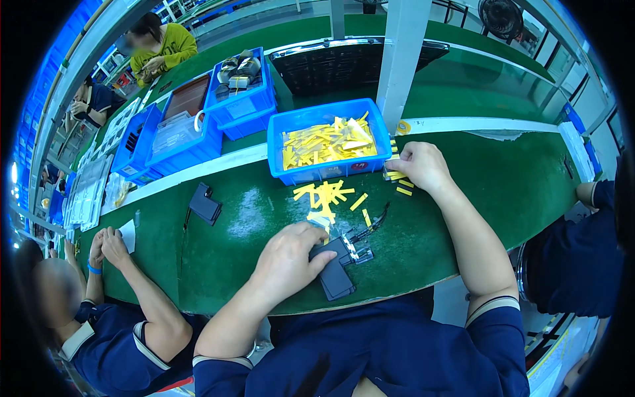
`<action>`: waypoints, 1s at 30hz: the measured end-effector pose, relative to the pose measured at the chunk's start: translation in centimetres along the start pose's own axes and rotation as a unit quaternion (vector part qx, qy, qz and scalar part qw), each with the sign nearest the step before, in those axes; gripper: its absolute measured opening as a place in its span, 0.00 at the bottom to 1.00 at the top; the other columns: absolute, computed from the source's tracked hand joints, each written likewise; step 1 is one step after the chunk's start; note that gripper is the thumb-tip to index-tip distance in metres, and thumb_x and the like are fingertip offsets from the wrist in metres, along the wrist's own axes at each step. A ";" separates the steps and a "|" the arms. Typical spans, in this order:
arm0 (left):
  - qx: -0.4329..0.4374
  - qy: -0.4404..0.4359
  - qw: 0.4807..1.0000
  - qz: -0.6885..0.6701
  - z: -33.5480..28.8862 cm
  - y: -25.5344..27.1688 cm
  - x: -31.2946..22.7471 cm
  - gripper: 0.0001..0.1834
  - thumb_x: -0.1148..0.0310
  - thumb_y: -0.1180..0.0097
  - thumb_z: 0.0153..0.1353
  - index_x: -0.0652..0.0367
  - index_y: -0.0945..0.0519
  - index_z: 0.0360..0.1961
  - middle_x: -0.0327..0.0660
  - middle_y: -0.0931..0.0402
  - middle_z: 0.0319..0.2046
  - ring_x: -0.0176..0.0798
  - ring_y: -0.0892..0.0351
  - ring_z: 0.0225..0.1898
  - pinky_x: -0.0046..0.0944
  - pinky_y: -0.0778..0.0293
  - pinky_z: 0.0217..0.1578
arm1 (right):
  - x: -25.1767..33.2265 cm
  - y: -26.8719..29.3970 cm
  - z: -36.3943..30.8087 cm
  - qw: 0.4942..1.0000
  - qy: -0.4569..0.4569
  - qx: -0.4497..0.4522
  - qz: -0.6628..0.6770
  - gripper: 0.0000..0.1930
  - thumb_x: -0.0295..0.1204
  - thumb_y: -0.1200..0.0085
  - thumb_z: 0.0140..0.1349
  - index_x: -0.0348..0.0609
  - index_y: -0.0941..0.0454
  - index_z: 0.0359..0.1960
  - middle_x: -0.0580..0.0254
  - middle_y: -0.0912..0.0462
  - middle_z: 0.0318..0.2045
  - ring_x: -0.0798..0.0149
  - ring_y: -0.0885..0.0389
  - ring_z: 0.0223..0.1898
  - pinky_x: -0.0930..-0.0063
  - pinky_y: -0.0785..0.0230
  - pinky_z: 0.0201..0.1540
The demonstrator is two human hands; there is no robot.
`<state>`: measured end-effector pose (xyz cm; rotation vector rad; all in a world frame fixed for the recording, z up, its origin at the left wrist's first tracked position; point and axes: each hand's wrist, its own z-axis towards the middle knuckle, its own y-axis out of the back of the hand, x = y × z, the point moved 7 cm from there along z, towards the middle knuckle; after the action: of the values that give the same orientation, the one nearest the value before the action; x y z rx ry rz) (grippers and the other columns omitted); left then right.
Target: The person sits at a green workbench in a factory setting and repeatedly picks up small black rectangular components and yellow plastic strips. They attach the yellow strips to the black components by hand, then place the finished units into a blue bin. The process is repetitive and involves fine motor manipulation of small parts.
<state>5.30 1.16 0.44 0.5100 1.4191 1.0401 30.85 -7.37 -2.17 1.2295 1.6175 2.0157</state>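
My left hand [288,260] grips a dark grey flat block [338,274] at the table's near edge, its thumb on top. A small strip with bright contacts and a black cable [372,223] extend from the block's far side. My right hand [423,167] is by the right corner of a blue bin, fingers pinched over a group of yellow strips [401,183]; whether a strip is between the fingertips is hidden. Loose yellow strips [324,198] lie scattered between my hands, in front of the bin.
The blue bin [331,175] holds a heap of yellow strips. A similar dark block [206,205] lies at left on the green table [423,251]. More blue bins [185,155] stand farther left. A grey post [400,66] rises behind. A co-worker's hands [114,246] work at left.
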 end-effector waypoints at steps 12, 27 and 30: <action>-0.047 0.060 0.972 -0.224 4.2 1.2 2.2 0.12 0.71 0.41 0.57 0.66 0.22 0.40 0.40 0.22 0.31 0.29 0.23 0.30 0.30 0.26 0.33 | 1.9 4.1 -1.0 0.975 0.115 -0.122 0.148 0.10 0.33 0.38 0.51 0.38 0.18 0.21 0.57 0.21 0.17 0.66 0.24 0.18 0.71 0.31 0.25; -0.061 0.064 0.809 -0.581 3.8 0.5 5.6 0.16 0.76 0.41 0.56 0.62 0.28 0.45 0.34 0.27 0.30 0.25 0.27 0.31 0.25 0.29 0.33 | 9.2 -0.6 -4.7 0.807 0.082 0.043 0.583 0.08 0.28 0.39 0.55 0.35 0.19 0.31 0.66 0.21 0.20 0.78 0.26 0.19 0.86 0.32 0.22; -0.088 0.067 0.813 -0.571 3.8 -0.1 5.1 0.15 0.77 0.41 0.56 0.62 0.28 0.44 0.34 0.27 0.30 0.25 0.27 0.31 0.25 0.30 0.33 | 9.5 -1.2 -5.4 0.847 0.067 0.076 0.522 0.09 0.28 0.39 0.55 0.33 0.19 0.30 0.65 0.22 0.19 0.78 0.26 0.18 0.86 0.33 0.21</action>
<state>8.10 6.33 -1.89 -0.5625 1.3801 0.1918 20.73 -4.14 0.84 2.4566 1.2525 2.5900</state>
